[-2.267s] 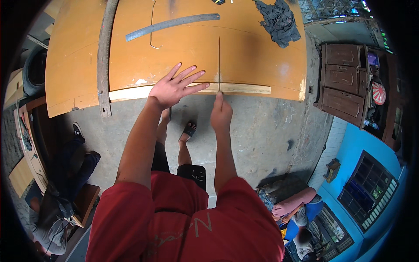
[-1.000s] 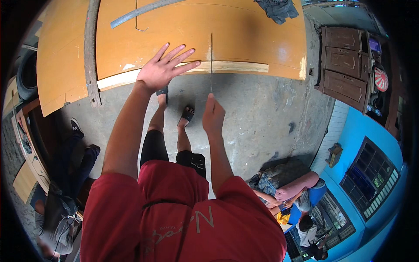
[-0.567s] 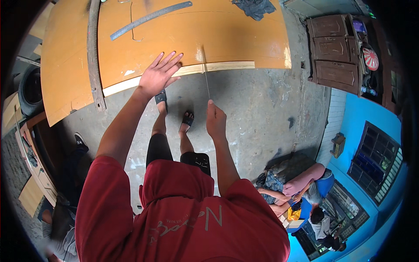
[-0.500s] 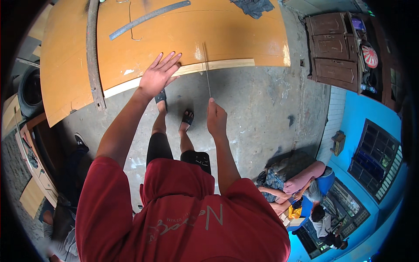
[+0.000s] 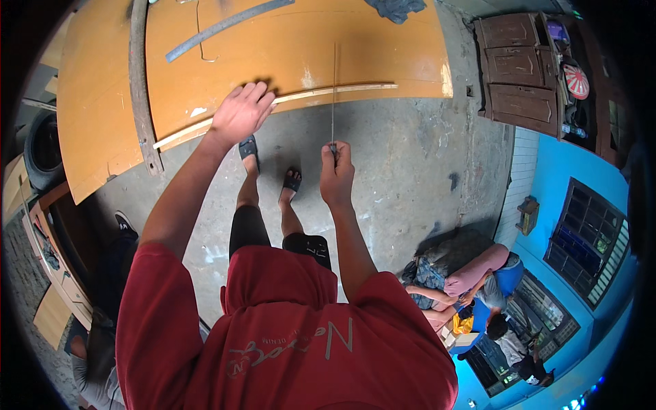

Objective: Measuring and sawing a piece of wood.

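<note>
Pointing a thin blade (image 5: pixel 333 116) far, R hand (image 5: pixel 337 176) is nearest, fingers clamped on its near end. Farther L, L hand (image 5: pixel 239 116), spread flat a sec ago, has fingers curled onto the wood strip (image 5: pixel 365 88) by the worktop (image 5: pixel 383 55)'s near edge; strip now looks narrower, prob. tipped on edge under blade.

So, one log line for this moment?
left hand: curled over narrow pale wooden strip | right hand: gripping long thin grey blade | strip: along orange-brown board edge
</note>
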A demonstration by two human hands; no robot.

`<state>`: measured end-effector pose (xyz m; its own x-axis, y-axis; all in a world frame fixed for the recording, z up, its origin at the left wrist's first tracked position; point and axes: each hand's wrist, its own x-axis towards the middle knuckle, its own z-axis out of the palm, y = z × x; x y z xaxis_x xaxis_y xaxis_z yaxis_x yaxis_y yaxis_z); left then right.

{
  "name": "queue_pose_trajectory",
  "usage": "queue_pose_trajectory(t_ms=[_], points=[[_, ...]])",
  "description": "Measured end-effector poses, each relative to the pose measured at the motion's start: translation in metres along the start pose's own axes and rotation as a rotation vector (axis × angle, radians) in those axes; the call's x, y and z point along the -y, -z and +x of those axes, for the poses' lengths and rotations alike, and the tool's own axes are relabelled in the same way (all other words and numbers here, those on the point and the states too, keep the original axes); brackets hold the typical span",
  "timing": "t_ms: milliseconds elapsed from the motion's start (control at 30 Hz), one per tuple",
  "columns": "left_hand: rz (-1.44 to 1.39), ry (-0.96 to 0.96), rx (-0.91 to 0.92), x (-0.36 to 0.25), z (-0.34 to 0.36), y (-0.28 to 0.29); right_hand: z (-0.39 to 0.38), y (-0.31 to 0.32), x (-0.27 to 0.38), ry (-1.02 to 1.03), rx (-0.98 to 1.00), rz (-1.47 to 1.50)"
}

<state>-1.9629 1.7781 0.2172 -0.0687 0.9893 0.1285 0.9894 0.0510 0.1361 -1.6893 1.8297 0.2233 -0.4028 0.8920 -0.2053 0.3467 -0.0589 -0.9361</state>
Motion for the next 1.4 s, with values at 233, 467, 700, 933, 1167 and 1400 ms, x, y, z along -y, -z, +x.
queue_pose_trajectory(t_ms=[233,467,700,933,1167,1400], points=[[-0.015,0.033,0.045,0.000,0.003,-0.008,0.001,-0.002,0.001,-0.068,0.052,-0.090],[0.162,0.091,-0.073,-0.027,0.016,-0.015,0.009,-0.016,0.011,-0.014,0.007,-0.193],[0.191,0.125,-0.239,-0.040,0.020,-0.043,0.010,-0.015,-0.001,-0.028,0.068,-0.195],[0.213,0.120,-0.261,-0.039,0.018,-0.049,0.008,-0.007,0.020,-0.103,0.073,-0.152],[0.120,0.094,-0.389,-0.043,0.017,-0.049,0.054,-0.025,0.031,-0.001,0.049,-0.182],[0.077,0.128,-0.366,-0.051,0.005,-0.051,0.062,-0.034,0.021,-0.021,0.058,-0.215]])
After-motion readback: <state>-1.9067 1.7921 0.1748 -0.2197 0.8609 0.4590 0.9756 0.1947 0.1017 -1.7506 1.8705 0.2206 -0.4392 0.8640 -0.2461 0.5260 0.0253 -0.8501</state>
